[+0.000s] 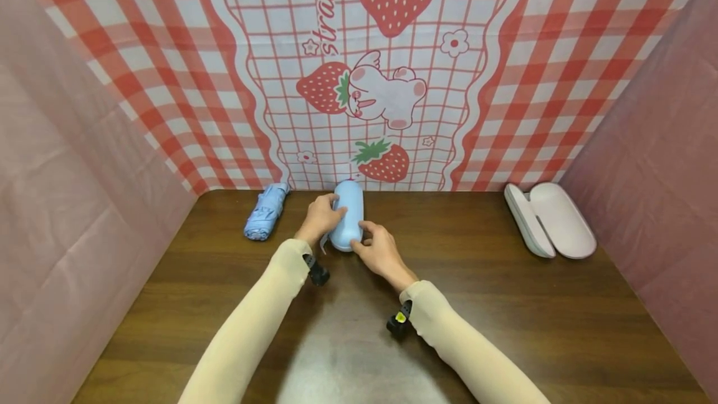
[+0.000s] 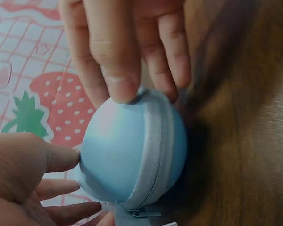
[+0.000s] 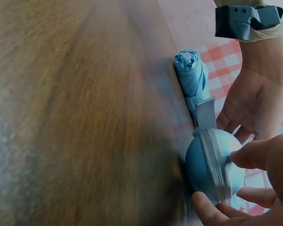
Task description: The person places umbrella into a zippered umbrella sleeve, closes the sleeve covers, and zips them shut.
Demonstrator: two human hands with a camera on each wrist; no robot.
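A light blue, rounded zip case [image 1: 349, 212] lies lengthwise on the table by the back wall. Its zip looks closed all around, and a grey fabric tab [image 3: 206, 114] sticks out from the left side of its near end. My left hand [image 1: 322, 218] grips the case from the left, with the thumb over the top. From the right, my right hand [image 1: 381, 249] holds the near end between thumb and fingers. In the left wrist view, the right thumb [image 2: 122, 87] presses close to the zip seam [image 2: 153, 146].
To the left lies a folded blue umbrella [image 1: 266, 212]. At the far right, a pale glasses case [image 1: 563, 220] stands open on the wooden table [image 1: 460, 267]. A strawberry-print cloth [image 1: 473, 111] hangs at the back, with pink curtains [image 1: 73, 161] on both sides.
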